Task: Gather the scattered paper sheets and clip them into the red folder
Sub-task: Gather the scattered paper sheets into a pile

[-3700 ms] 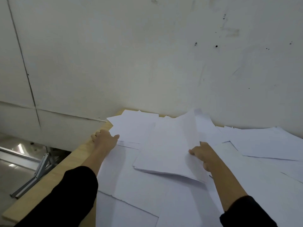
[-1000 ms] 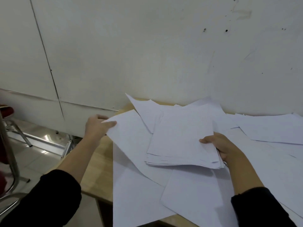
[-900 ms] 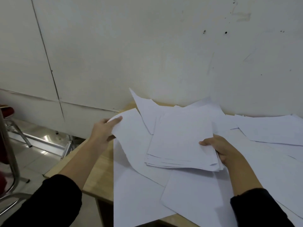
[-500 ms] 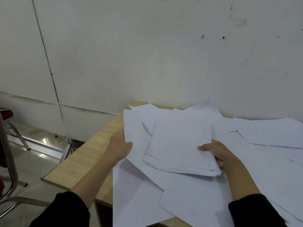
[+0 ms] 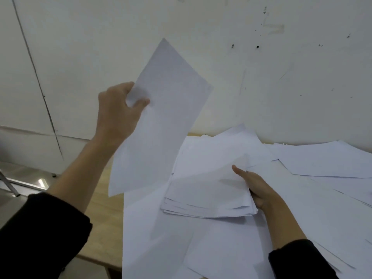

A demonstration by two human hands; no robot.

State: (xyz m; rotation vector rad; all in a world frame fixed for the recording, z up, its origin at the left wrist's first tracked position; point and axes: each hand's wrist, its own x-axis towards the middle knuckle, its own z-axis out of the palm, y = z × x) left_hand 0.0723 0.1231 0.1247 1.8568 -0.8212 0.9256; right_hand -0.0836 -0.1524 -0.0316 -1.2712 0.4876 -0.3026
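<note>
My left hand [image 5: 117, 111] pinches a white paper sheet [image 5: 161, 119] by its left edge and holds it up in the air, tilted, above the table's left end. My right hand [image 5: 257, 190] grips the right edge of a stack of gathered sheets [image 5: 207, 190], thumb on top, with the stack resting on other loose sheets [image 5: 181, 244] that cover the table. More loose sheets [image 5: 326, 160] lie to the right against the wall. No red folder is in view.
The wooden table [image 5: 104, 214] shows bare at its left edge and stands against a white wall [image 5: 281, 87]. Metal frame parts [image 5: 22, 184] sit on the floor to the left, below the table's edge.
My left hand has lifted one sheet off the table's left side, high into the air. My right hand keeps its hold on the stack in the same place.
</note>
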